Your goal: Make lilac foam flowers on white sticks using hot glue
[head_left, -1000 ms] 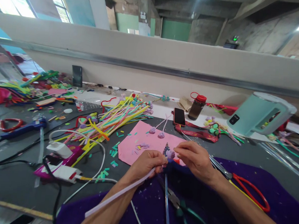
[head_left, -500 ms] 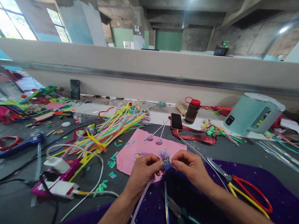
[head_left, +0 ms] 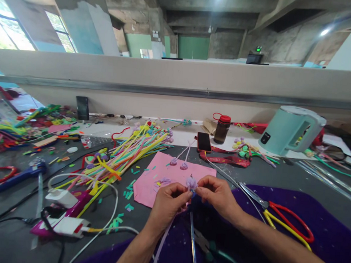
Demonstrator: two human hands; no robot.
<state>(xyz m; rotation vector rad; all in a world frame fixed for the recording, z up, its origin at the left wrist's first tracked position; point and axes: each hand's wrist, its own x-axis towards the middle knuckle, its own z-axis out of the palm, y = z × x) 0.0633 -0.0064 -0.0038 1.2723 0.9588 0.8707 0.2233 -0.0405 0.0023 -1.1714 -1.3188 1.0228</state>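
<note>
Between my two hands is a lilac chenille-stem flower (head_left: pixel 191 183) with loopy petals. My left hand (head_left: pixel 169 201) pinches it from below, and a pale lilac stem (head_left: pixel 162 244) runs down from that hand. The fingertips of my right hand (head_left: pixel 219 195) are closed at the flower's right edge, touching its petals. Under the hands lies a pink sheet (head_left: pixel 149 167). On it rest two small purple flower heads with stems (head_left: pixel 184 166) and a little heap of lilac pieces (head_left: pixel 162 182). A metal rod (head_left: pixel 193 245) and pliers (head_left: pixel 204 245) lie nearer me, partly in shadow.
Red-and-yellow-handled scissors (head_left: pixel 289 221) lie on purple cloth (head_left: pixel 333 228) at right. A bundle of chenille stems (head_left: pixel 138 149), a glue gun (head_left: pixel 19 176) and a power strip with cables (head_left: pixel 77 204) are at left. Behind stand a phone (head_left: pixel 204 142), bottle (head_left: pixel 222 130) and kettle (head_left: pixel 288 131).
My right hand has moved left, from just beside the flower to touching its petals. My left hand keeps its pinch. The whole view has shifted slightly.
</note>
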